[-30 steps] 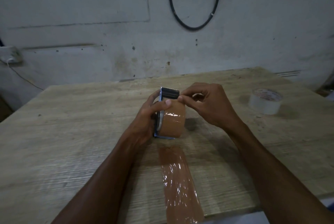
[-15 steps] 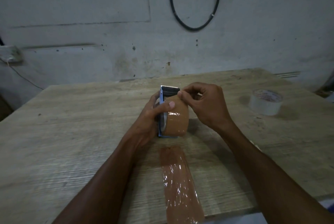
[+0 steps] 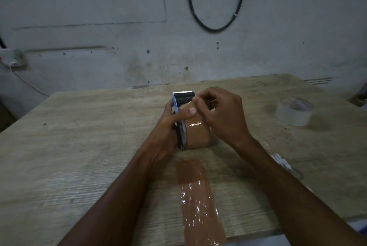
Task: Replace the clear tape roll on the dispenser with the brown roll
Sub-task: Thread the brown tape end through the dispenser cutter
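Both hands are closed around the work near the middle of the desk: the left hand wraps the dispenser from its left side, thumb laid across the top of the brown roll, while the right hand makes its grip with fingertips pinched at the top of the roll, just below the serrated blade. That pinch looks like it has the free end of the tape, though the end itself is too small and shadowed to make out. The brown roll already sits on the dispenser, its axis running left to right, its face toward the camera. The relation that matters is short: the blade stands directly beyond the pinch, toward the far edge of the desk, so the tape end likely needs drawing up and away from the person, along the dispenser's long axis, to reach the teeth. The right hand is nearer that end; the left only steadies. The clear roll lies flat, well apart toward the right edge of the desk. A strip of brown tape is stuck to the desk near its front edge, between the forearms. Hidden: the dispenser's hub and handle behind the left palm, the roll's right side behind the right hand, and whether the tape passes over any roller
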The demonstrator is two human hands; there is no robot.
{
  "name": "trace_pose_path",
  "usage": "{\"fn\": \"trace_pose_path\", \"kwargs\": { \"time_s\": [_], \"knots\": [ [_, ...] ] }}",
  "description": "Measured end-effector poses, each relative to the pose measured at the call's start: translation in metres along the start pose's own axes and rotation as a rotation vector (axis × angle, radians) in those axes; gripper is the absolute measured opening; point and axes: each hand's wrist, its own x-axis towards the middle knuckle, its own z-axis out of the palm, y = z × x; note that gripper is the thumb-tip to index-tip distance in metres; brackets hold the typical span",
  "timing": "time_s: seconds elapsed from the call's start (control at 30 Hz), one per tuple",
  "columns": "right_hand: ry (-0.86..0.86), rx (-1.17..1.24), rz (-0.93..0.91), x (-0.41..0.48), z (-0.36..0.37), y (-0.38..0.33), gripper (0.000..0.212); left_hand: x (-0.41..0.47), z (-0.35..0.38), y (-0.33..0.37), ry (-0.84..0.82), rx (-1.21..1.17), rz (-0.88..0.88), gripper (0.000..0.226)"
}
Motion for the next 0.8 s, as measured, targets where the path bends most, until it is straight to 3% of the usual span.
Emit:
{"fn": "trace_pose_path", "kwargs": {
  "time_s": [0.2,0.37,0.5,0.7,0.8],
  "knots": [
    [-0.115,0.141,0.149,0.004,-0.007,0.000,0.006,0.003,-0.003,-0.004,0.002,0.050,0.002,0.090],
    [-0.343,0.173,0.027,0.013,-0.020,0.001,0.027,0.005,-0.005,-0.003,0.012,0.079,0.006,0.088],
    [-0.519,0.054,-0.097,0.025,-0.026,0.001,0.026,0.006,-0.004,-0.002,0.013,0.097,0.006,0.091],
    [-0.501,0.025,-0.147,0.029,-0.027,0.007,0.020,0.002,-0.001,0.003,0.007,0.102,0.018,0.093],
    [-0.463,0.050,-0.135,0.027,-0.028,0.004,0.024,0.003,-0.002,0.001,-0.021,0.099,0.047,0.065]
  ]
}}
